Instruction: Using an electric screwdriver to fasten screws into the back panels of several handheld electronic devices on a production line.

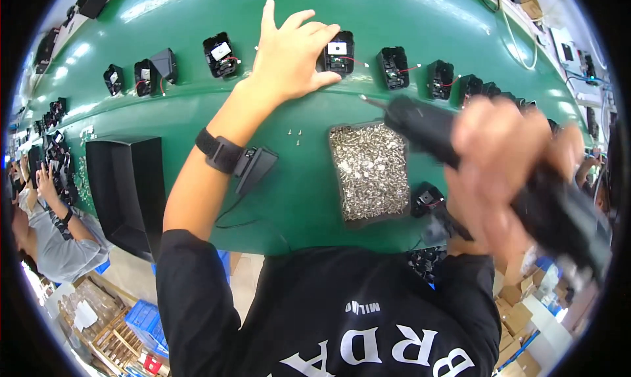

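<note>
My left hand (286,58) reaches over the green bench. Its thumb and index finger bracket the near and far edges of a small black plastic housing (338,62), while the other fingers stretch out. Inside that housing lie a white-topped part and a red lead. Blurred by motion, my right hand (503,160) grips a black electric screwdriver (420,126). Its bit points left, apart from the housing and above the far end of a tray (336,180) full of small silver screws. Three loose screws (294,136) lie left of the tray.
Similar housings with leads stand in a row, including one (222,54) at left and one (394,68) at right. A black bin (125,193) stands at left. A strap with a corded black box (256,167) circles my left wrist. Another person (59,232) works far left.
</note>
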